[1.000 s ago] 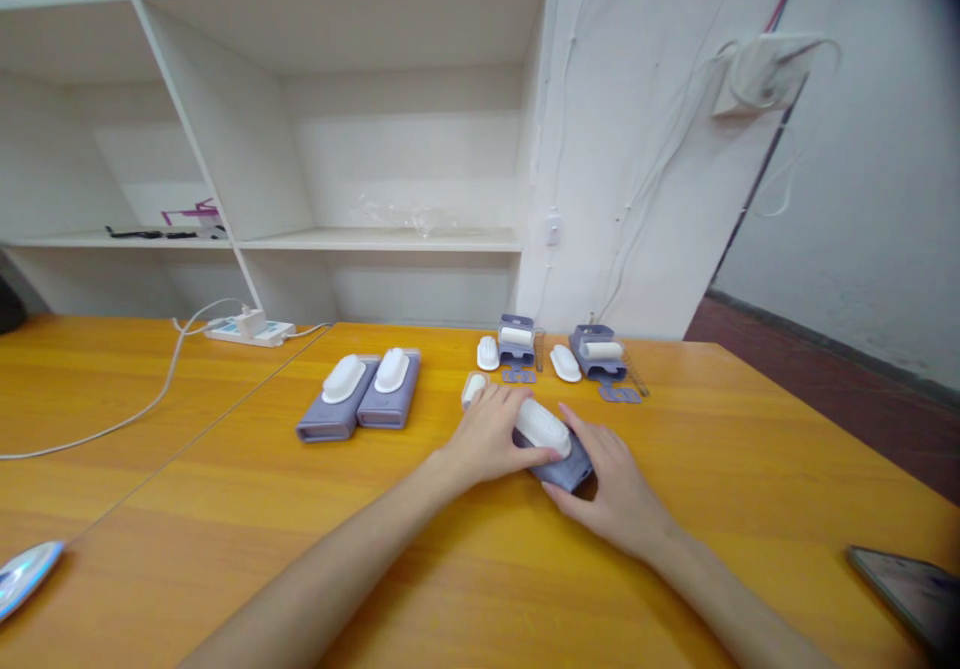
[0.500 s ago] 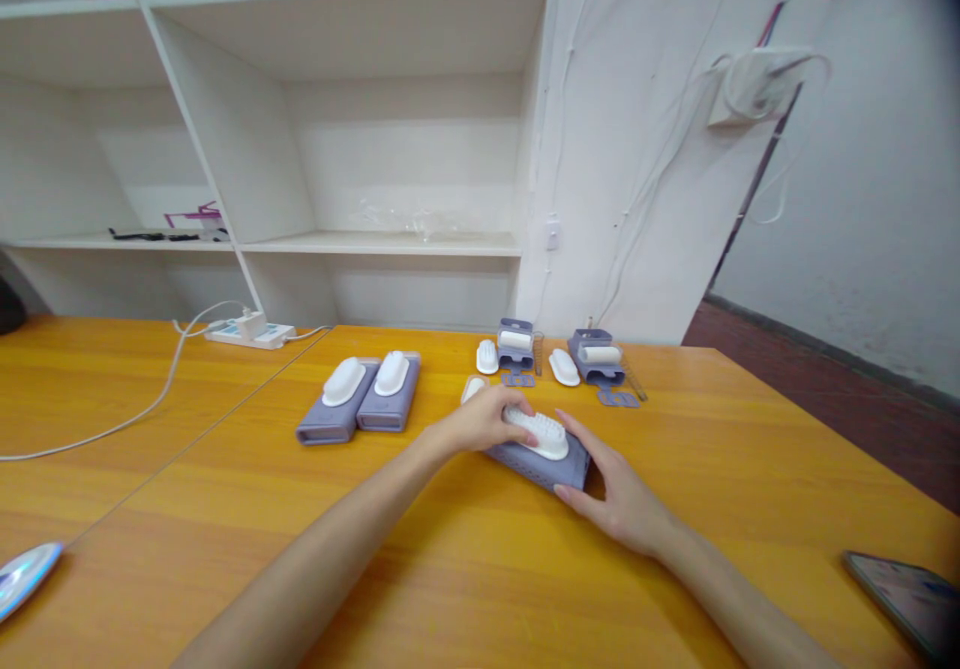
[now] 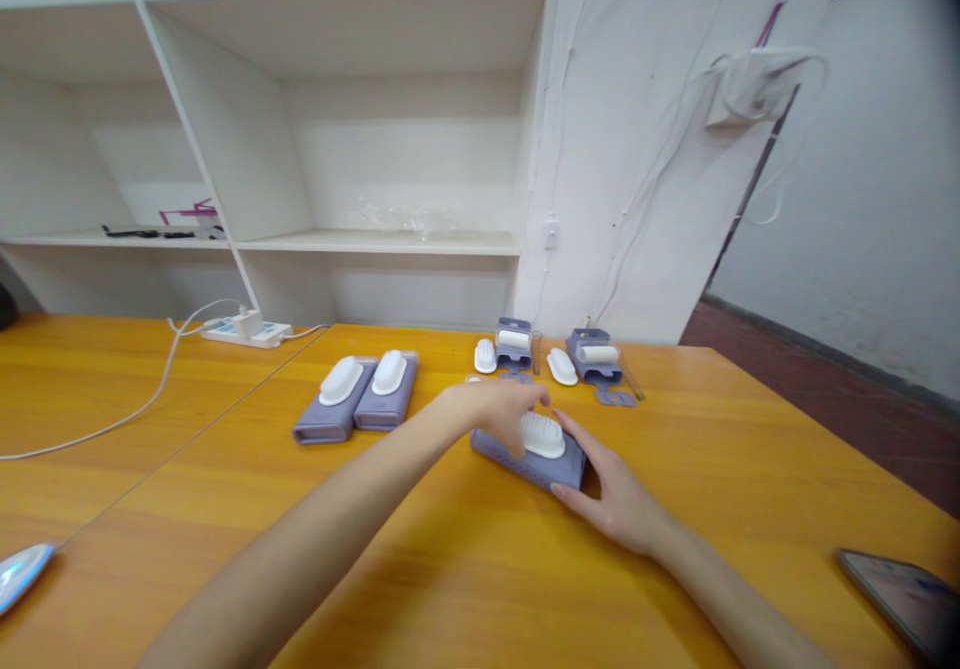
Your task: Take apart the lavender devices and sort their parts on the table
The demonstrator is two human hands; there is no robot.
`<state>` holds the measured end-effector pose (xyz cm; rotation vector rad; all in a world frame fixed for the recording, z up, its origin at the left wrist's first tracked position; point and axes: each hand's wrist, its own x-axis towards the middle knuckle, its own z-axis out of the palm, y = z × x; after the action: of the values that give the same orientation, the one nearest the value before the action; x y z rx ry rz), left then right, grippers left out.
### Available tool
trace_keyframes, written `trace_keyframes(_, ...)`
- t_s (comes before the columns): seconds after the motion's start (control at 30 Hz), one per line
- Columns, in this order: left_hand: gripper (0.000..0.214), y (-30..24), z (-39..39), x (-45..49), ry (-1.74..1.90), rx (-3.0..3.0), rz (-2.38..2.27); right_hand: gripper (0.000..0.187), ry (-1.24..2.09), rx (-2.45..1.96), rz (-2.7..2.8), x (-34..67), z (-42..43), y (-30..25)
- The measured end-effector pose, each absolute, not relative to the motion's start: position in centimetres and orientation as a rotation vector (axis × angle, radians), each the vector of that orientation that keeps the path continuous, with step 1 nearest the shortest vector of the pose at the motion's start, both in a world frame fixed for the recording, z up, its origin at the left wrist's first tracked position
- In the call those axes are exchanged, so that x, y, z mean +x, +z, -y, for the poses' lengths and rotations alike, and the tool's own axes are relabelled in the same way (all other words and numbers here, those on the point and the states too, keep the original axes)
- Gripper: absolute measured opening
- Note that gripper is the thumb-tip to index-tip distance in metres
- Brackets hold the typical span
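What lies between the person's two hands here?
In the head view, a white piece lies between the left hand and the right hand, on top of a purple case that the right hand holds.

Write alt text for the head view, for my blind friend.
A right hand holds one end of a lilac case topped with a white textured piece on a wooden table, while the left hand is over its other end. Two similar cases lie further left.

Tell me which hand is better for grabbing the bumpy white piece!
Left, I think: the left hand is over the bumpy white piece, partly covering it, while the right hand is busy holding one end of the purple box.
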<state>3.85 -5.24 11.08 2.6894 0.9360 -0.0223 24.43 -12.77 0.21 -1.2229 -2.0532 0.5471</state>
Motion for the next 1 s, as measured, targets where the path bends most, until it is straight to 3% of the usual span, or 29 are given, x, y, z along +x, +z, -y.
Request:
trace_keyframes(0.13,0.064,12.5,6.4,6.0,-0.245,2.798,-1.018,0.082,0.55,-1.251,2.041,24.4,12.8,0.0)
trace_keyframes(0.3,0.058,11.5,6.7,6.3,-0.084,3.007,-0.885,0.09,0.604,-1.244,1.999,24.0,12.9,0.2)
trace_keyframes(0.47,0.07,11.1,6.1,6.0,-0.014,2.931,-0.918,0.093,0.591,-1.248,2.004,23.9,13.1,0.5)
trace_keyframes(0.63,0.081,11.8,6.1,6.6,-0.175,2.76,-1.088,0.093,0.611,-1.192,2.014,23.9,13.2,0.6)
trace_keyframes(0.83,0.064,12.6,6.7,6.8,-0.49,2.92,-0.992,0.067,0.629,-1.249,1.958,23.7,12.7,0.8)
trace_keyframes(1.0,0.058,12.6,6.8,6.8,-0.497,3.003,-0.903,0.067,0.662,-1.3,1.939,23.9,12.7,1.3)
